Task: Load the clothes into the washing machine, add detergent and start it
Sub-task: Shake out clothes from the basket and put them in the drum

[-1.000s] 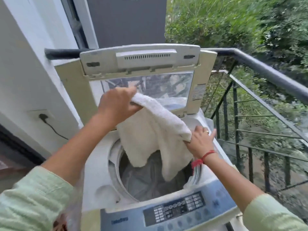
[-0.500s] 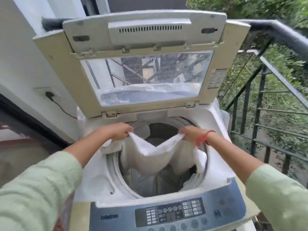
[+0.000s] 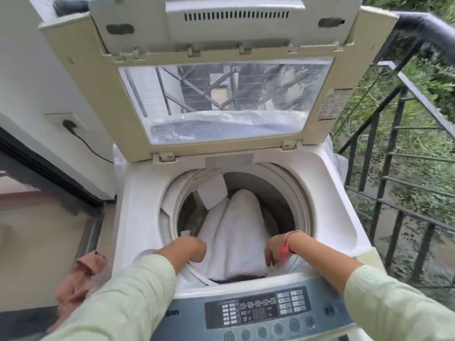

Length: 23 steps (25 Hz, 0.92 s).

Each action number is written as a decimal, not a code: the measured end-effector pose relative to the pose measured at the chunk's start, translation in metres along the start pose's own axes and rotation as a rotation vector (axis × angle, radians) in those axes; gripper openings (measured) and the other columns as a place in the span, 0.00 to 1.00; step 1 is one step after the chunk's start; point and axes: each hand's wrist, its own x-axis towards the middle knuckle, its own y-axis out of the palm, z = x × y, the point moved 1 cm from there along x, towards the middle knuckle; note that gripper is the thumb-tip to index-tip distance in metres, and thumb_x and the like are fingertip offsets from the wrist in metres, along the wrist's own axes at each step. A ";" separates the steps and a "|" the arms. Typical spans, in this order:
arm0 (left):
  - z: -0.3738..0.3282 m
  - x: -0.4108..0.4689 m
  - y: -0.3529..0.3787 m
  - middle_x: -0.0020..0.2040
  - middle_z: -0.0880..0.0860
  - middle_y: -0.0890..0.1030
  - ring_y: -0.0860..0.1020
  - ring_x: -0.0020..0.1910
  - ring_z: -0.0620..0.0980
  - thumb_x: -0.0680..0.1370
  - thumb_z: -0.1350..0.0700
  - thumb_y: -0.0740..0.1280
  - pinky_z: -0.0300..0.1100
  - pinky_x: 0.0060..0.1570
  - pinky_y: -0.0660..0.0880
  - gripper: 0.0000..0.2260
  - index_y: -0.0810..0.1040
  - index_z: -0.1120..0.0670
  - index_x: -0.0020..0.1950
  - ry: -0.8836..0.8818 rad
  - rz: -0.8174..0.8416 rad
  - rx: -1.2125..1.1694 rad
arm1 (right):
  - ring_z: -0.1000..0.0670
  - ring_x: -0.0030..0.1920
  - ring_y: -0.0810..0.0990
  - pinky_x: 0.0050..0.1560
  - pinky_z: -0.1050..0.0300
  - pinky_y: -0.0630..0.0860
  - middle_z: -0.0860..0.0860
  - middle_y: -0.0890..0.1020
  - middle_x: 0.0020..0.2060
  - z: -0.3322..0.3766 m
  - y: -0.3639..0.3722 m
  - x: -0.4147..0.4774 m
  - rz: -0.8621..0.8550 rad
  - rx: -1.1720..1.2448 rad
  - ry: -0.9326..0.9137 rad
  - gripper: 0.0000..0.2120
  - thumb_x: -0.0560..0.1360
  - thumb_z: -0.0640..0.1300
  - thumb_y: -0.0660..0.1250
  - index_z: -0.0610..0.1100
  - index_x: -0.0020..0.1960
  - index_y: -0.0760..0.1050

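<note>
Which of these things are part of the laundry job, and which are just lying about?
Job: towel in the drum; washer; open lid; control panel; left hand; right hand; pink cloth beside the washer, probably next.

Lying about: railing; bushes; wall.

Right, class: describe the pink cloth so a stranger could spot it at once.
Start at the open washing machine. Look just beside its front left corner. The crumpled pink cloth sits there, outside the machine, unlike the white towel inside.
</note>
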 end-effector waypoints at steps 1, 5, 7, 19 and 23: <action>-0.004 0.001 0.004 0.65 0.60 0.75 0.74 0.61 0.59 0.80 0.59 0.57 0.47 0.57 0.71 0.16 0.73 0.61 0.65 0.012 -0.003 -0.021 | 0.52 0.45 0.75 0.40 0.64 0.73 0.44 0.80 0.59 -0.001 0.004 0.007 -0.006 0.044 0.030 0.17 0.73 0.35 0.64 0.41 0.61 0.77; 0.001 -0.016 0.000 0.62 0.57 0.76 0.75 0.59 0.57 0.78 0.54 0.59 0.45 0.55 0.71 0.15 0.75 0.54 0.63 -0.017 -0.223 -0.164 | 0.45 0.50 0.80 0.51 0.61 0.72 0.42 0.81 0.56 0.007 -0.007 -0.003 -0.297 0.174 0.114 0.15 0.74 0.39 0.63 0.42 0.59 0.77; 0.014 -0.047 -0.012 0.60 0.54 0.78 0.76 0.59 0.55 0.77 0.51 0.59 0.45 0.55 0.71 0.15 0.75 0.51 0.62 -0.035 -0.567 -0.285 | 0.44 0.58 0.77 0.58 0.58 0.70 0.43 0.80 0.57 0.024 -0.022 -0.023 -0.600 0.232 0.060 0.13 0.76 0.40 0.62 0.40 0.59 0.77; 0.139 -0.242 0.278 0.47 0.51 0.81 0.80 0.46 0.55 0.74 0.48 0.58 0.49 0.46 0.74 0.14 0.79 0.52 0.50 -0.574 -1.440 -0.946 | 0.56 0.49 0.80 0.52 0.63 0.75 0.55 0.81 0.46 0.362 -0.052 -0.052 -1.196 0.649 -0.625 0.08 0.76 0.45 0.64 0.48 0.51 0.80; 0.169 -0.220 0.408 0.46 0.53 0.82 0.81 0.46 0.56 0.73 0.46 0.58 0.50 0.46 0.77 0.15 0.79 0.53 0.48 -0.589 -1.233 -1.190 | 0.55 0.55 0.77 0.57 0.61 0.73 0.54 0.80 0.54 0.449 -0.037 0.027 -1.050 0.568 -0.549 0.12 0.76 0.41 0.64 0.47 0.59 0.76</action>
